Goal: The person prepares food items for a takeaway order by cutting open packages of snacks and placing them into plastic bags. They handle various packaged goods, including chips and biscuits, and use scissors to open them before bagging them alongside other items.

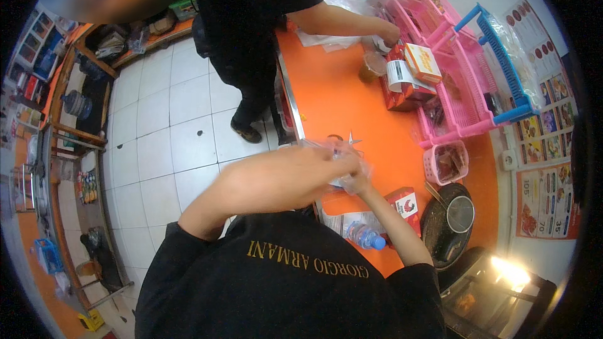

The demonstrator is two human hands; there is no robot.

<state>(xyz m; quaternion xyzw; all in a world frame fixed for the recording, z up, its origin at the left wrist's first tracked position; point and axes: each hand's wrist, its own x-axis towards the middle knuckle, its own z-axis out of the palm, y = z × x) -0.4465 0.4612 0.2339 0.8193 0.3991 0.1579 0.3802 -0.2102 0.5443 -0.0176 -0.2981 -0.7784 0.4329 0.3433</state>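
Both my hands meet over the edge of an orange table (325, 94). My left hand (346, 162) and my right hand (361, 181) grip a clear plastic bag (340, 149), which bunches around the fingers. What the bag holds, if anything, is hidden by the hands and blur. A pair of scissors (351, 139) lies just beyond the bag, partly covered. Nearer my body, beside my right forearm, are a water bottle with a blue cap (365, 236), printed paper (346, 222) and a red box (406, 206).
A co-worker's hand (388, 33) reaches toward pink racks (452, 70). A lidded cup (372, 68) stands beside a red carton (407, 91) topped by an orange box (423, 63). A pink basket (445, 162), black pan (435, 230), strainer (460, 214) and lit glass display case (485, 292) line the right.
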